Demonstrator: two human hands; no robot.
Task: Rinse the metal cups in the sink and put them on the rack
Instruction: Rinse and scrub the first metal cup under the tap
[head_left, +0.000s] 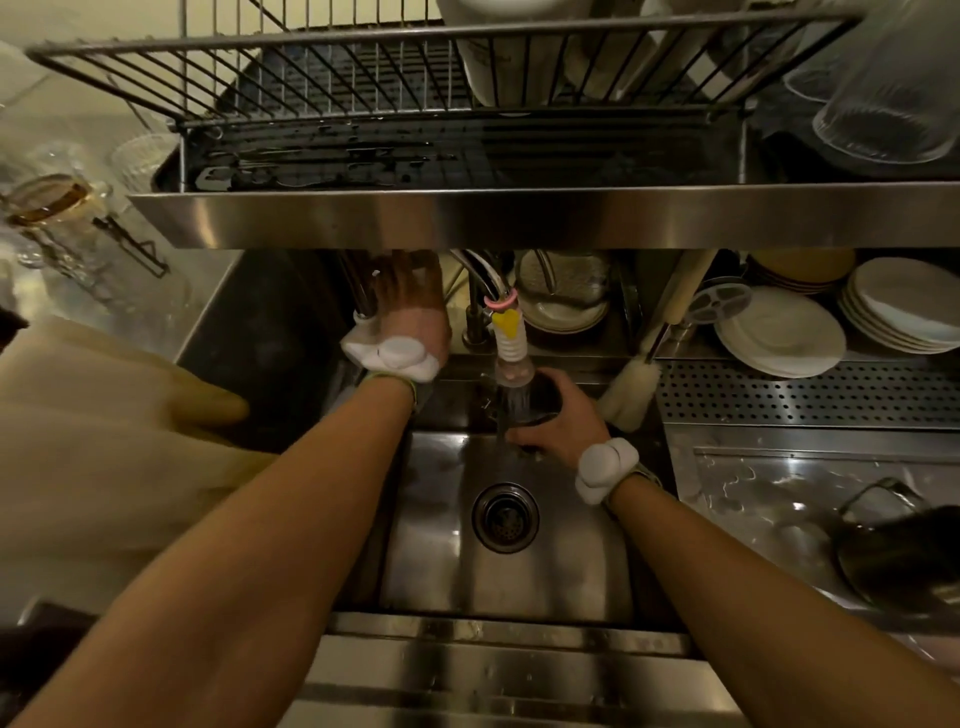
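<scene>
Water (515, 402) hits the metal cup (546, 401) gripped in the right hand (563, 430), and wet steel could slip into the sink (571, 561). Left hand (410, 314) up by the tap (508, 335), grip unclear.

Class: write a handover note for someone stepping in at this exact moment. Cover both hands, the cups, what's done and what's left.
Left hand: up by the tap pipe, fingers blurred under the shelf; grip unclear.
Right hand: holds a metal cup under the running tap nozzle, over the sink.
Done: rinsing under way.
Left: finish rinsing, set the cup on the rack; no metal cups seen there.
</scene>
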